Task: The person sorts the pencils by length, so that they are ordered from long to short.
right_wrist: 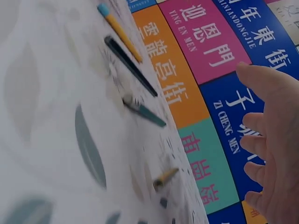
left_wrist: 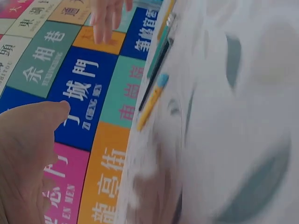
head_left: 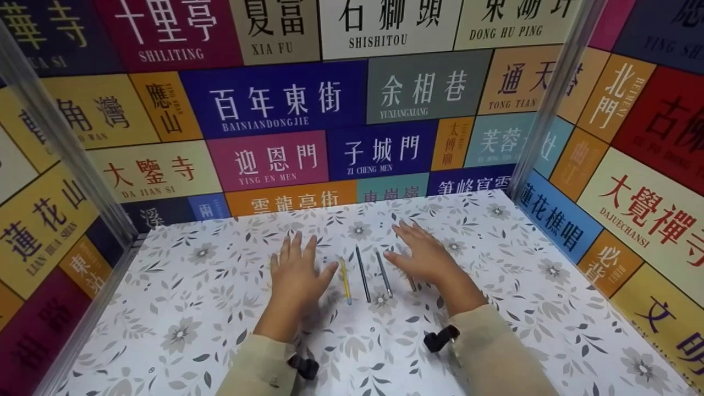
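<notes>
Several pencils lie side by side on the table between the two hands. A yellow pencil (head_left: 345,281) with a light blue end is nearest my left hand (head_left: 297,278), which hovers just left of it with fingers spread. To its right come a black pencil (head_left: 363,274) and a grey-green pencil (head_left: 383,273) with a metallic-looking end. A yellowish-brown pencil (right_wrist: 166,179) stands out in the right wrist view; in the head view my right hand (head_left: 426,256) partly covers it. That hand's fingers are straight and apart, holding nothing. The left holds nothing either.
A white cloth (head_left: 181,335) with grey flowers and leaves covers the table. Colourful panels with printed place names (head_left: 275,102) rise behind and at both sides. A clear upright post (head_left: 544,115) stands at the back right corner. Dark wrist mounts (head_left: 441,338) sit on both sleeves.
</notes>
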The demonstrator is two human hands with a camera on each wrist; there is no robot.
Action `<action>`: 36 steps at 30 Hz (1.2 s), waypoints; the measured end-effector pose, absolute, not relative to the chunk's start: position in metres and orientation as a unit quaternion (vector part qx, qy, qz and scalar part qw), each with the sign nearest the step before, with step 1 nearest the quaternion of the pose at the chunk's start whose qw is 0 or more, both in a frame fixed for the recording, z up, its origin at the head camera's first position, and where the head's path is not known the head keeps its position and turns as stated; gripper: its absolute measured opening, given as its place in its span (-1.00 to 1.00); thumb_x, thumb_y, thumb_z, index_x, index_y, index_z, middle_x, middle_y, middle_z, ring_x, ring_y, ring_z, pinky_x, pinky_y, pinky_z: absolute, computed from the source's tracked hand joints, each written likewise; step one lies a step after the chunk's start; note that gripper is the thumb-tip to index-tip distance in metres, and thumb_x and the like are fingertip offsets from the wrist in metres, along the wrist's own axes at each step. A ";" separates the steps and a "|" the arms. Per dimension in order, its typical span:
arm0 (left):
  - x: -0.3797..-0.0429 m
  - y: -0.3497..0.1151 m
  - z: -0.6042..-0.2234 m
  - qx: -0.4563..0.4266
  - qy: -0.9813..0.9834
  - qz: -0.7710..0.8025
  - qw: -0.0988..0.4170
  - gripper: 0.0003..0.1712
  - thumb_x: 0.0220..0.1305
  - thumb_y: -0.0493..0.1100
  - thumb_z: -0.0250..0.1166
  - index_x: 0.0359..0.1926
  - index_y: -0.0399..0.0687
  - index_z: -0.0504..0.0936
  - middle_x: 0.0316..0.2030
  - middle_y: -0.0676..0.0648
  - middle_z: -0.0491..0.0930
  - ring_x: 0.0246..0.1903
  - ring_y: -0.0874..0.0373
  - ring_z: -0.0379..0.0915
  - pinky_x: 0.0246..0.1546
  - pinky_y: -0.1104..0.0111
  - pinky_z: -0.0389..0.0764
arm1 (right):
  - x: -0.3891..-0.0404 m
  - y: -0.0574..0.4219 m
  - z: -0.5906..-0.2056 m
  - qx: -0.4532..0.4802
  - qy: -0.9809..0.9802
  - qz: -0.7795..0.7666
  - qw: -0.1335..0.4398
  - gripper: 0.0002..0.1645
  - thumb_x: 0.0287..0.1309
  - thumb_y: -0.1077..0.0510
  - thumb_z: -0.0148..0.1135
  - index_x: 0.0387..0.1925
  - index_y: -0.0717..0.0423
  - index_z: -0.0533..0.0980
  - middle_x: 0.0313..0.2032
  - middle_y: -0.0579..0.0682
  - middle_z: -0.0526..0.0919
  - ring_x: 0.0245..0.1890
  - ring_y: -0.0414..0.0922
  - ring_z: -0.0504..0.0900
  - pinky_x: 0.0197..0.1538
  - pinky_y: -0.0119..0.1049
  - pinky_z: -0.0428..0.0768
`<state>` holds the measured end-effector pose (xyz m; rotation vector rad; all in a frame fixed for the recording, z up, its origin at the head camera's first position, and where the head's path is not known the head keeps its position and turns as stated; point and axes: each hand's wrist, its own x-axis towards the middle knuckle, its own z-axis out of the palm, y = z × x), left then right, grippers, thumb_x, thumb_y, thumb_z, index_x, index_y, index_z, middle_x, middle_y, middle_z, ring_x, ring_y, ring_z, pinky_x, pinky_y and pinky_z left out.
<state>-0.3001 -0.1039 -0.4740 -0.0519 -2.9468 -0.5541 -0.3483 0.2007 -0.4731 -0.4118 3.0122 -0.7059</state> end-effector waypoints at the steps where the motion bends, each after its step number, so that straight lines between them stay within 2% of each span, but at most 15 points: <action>1: -0.301 -0.099 -0.474 -0.022 -0.979 -0.190 0.077 0.01 0.43 0.50 0.15 0.69 0.14 0.18 0.73 -0.19 -0.01 0.73 -0.24 -0.21 0.66 -0.32 -0.09 | -0.348 0.198 -0.473 -0.137 0.963 -0.231 0.008 0.06 0.37 -0.62 0.01 0.71 -0.32 0.07 0.74 -0.11 0.01 0.76 0.12 -0.10 0.67 0.40 -0.02; 6: -0.304 -0.074 -0.477 -0.035 -0.964 -0.250 0.078 -0.01 0.43 0.43 0.24 0.66 0.06 0.26 0.67 -0.20 0.16 0.68 -0.21 0.01 0.60 -0.26 0.19 | -0.347 0.183 -0.472 -0.125 0.958 -0.259 0.009 -0.02 0.42 -0.53 0.09 0.69 -0.31 0.13 0.71 -0.07 0.12 0.74 0.10 0.01 0.65 0.38 0.10; 12: -0.313 -0.051 -0.484 -0.046 -0.949 -0.305 0.062 -0.02 0.41 0.36 0.32 0.64 0.00 0.29 0.60 -0.21 0.29 0.60 -0.23 0.19 0.56 -0.19 0.32 | -0.348 0.177 -0.474 -0.110 0.955 -0.274 0.001 -0.06 0.42 -0.44 0.18 0.66 -0.23 0.23 0.65 0.06 0.27 0.67 0.18 0.21 0.63 0.30 0.21; 14: -0.316 -0.045 -0.485 -0.043 -0.941 -0.331 0.057 -0.02 0.39 0.33 0.37 0.62 -0.04 0.32 0.55 -0.22 0.35 0.55 -0.22 0.29 0.54 -0.14 0.38 | -0.349 0.177 -0.475 -0.108 0.953 -0.282 -0.001 -0.08 0.42 -0.41 0.22 0.64 -0.17 0.27 0.59 0.08 0.38 0.59 0.18 0.36 0.60 0.25 0.32; 19: -0.323 -0.035 -0.486 -0.020 -0.905 -0.425 0.018 -0.03 0.35 0.21 0.46 0.59 -0.13 0.34 0.42 -0.24 0.49 0.32 -0.15 0.57 0.37 -0.02 0.59 | -0.349 0.176 -0.480 -0.114 0.942 -0.314 0.002 -0.15 0.43 -0.29 0.29 0.58 -0.03 0.37 0.41 0.09 0.61 0.33 0.13 0.64 0.36 0.16 0.60; 24: -0.328 -0.030 -0.490 0.005 -0.886 -0.463 -0.008 -0.07 0.31 0.12 0.51 0.55 -0.16 0.39 0.35 -0.23 0.61 0.26 -0.14 0.62 0.33 -0.02 0.61 | -0.351 0.176 -0.485 -0.106 0.932 -0.346 0.004 -0.28 0.44 -0.10 0.34 0.49 0.07 0.47 0.25 0.10 0.72 0.17 0.08 0.72 0.23 0.08 0.68; 26: -0.330 -0.028 -0.491 0.015 -0.887 -0.462 -0.012 -0.09 0.29 0.09 0.53 0.52 -0.18 0.43 0.29 -0.22 0.66 0.25 -0.12 0.62 0.33 0.00 0.61 | -0.352 0.176 -0.487 -0.098 0.930 -0.355 0.008 -0.34 0.43 -0.03 0.36 0.45 0.11 0.51 0.12 0.08 0.77 0.03 0.02 0.77 0.15 0.01 0.71; 28: -0.331 -0.025 -0.493 0.027 -0.887 -0.461 -0.017 -0.12 0.27 0.05 0.54 0.50 -0.19 0.46 0.24 -0.20 0.69 0.22 -0.09 0.63 0.31 0.03 0.62 | -0.352 0.176 -0.489 -0.089 0.928 -0.362 0.014 -0.36 0.40 0.00 0.39 0.41 0.13 0.55 -0.04 0.03 0.81 -0.20 -0.08 0.77 -0.01 -0.10 0.73; 31: -0.331 -0.022 -0.492 0.042 -0.890 -0.453 -0.024 -0.16 0.25 0.01 0.56 0.45 -0.22 0.50 0.18 -0.18 0.72 0.17 -0.05 0.64 0.28 0.06 0.65 | -0.351 0.174 -0.490 -0.078 0.927 -0.367 0.028 -0.37 0.34 0.01 0.43 0.36 0.15 0.59 -0.23 -0.03 0.79 -0.46 -0.18 0.67 -0.25 -0.23 0.65; 34: -0.332 -0.020 -0.494 0.041 -0.904 -0.426 -0.023 -0.18 0.21 0.00 0.58 0.40 -0.27 0.55 0.14 -0.20 0.73 0.13 -0.05 0.67 0.24 0.07 0.67 | -0.350 0.172 -0.493 -0.070 0.931 -0.356 0.036 -0.37 0.29 -0.02 0.46 0.31 0.16 0.63 -0.22 -0.02 0.80 -0.42 -0.18 0.67 -0.24 -0.20 0.66; 36: -0.331 -0.019 -0.496 0.032 -0.914 -0.405 -0.020 -0.18 0.17 -0.01 0.60 0.36 -0.32 0.57 0.13 -0.23 0.74 0.12 -0.09 0.68 0.23 0.06 0.68 | -0.350 0.170 -0.495 -0.069 0.937 -0.341 0.032 -0.39 0.26 -0.03 0.48 0.27 0.16 0.66 -0.15 0.04 0.82 -0.27 -0.12 0.72 -0.08 -0.12 0.70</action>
